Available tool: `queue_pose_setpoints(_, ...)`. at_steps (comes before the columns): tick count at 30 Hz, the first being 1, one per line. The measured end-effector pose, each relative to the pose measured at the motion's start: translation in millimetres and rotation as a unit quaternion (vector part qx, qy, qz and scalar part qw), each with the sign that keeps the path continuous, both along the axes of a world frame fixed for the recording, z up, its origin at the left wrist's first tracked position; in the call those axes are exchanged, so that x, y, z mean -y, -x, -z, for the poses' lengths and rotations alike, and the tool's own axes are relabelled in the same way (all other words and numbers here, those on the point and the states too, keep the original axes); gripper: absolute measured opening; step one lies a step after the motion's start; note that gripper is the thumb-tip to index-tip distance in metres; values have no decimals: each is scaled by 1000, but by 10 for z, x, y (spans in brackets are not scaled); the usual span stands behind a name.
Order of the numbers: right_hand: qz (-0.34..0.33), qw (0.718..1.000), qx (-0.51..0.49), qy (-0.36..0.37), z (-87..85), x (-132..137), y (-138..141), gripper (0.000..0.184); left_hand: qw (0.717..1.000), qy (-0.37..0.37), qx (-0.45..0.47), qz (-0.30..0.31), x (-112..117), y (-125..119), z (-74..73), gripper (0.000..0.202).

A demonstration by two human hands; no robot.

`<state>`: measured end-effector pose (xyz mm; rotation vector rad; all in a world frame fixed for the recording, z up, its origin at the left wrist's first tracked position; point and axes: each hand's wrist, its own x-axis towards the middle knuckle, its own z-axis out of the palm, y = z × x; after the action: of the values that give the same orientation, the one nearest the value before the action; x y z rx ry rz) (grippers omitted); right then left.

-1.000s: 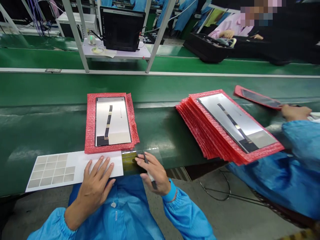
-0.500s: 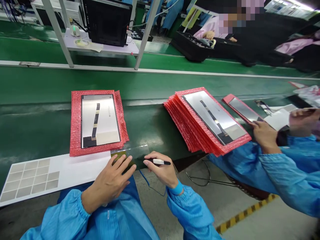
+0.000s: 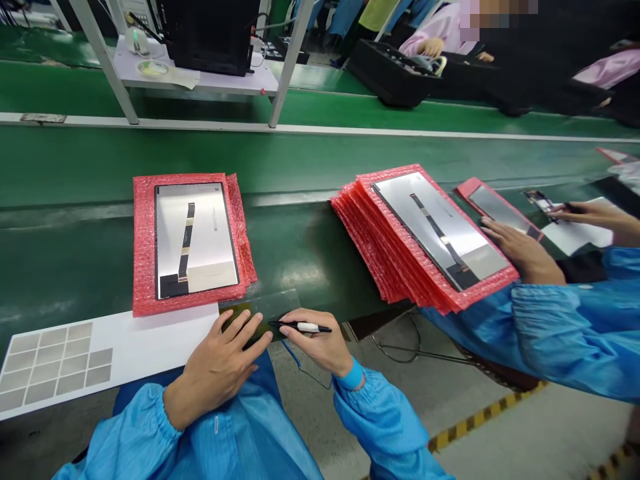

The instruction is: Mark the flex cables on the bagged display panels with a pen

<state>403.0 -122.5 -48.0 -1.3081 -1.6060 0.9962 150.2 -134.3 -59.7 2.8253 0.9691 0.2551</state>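
My left hand (image 3: 223,363) lies with its fingers spread on a clear, partly yellowish film sheet (image 3: 284,303) at the bench's front edge. Just to its right, my right hand (image 3: 323,343) pinches a slim pen-like tool (image 3: 314,327) with a white and black handle. Its dark tip points left, close to my left fingertips; whether it touches the sheet I cannot tell. Beyond my left hand, a display panel (image 3: 207,227) with a dark flex cable rests on red bubble-wrap bags (image 3: 144,247). A white card (image 3: 160,340) bearing grey squares extends left under the bags.
A stack of red bubble-wrap bags (image 3: 370,253) with another display panel (image 3: 445,227) on top stands to the right. Beside it, a co-worker's hands (image 3: 530,257) handle parts. A monitor (image 3: 207,33) sits on a shelf behind, next to metal posts (image 3: 290,67).
My right hand has brought the tool slightly left, nearer my left fingertips. My left hand stays put. The co-worker's hands have shifted over their parts, and the view has tilted a little.
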Motion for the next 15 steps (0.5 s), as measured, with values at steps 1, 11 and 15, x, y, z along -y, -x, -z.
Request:
queue_pose_setpoints(1,-1,1000,0,0,5,-2,-1,3,1000,-1,0,0,1,-1,-2,53)
queue_pose_setpoints(11,-6,1000,20,9,-12,-10,-7,6,1000,-17,10,-1,2,-10,13,52)
queue_pose_setpoints(15,-10,1000,21,8,-27,-18,0,4,1000,-22,12,-3,1,-11,16,51)
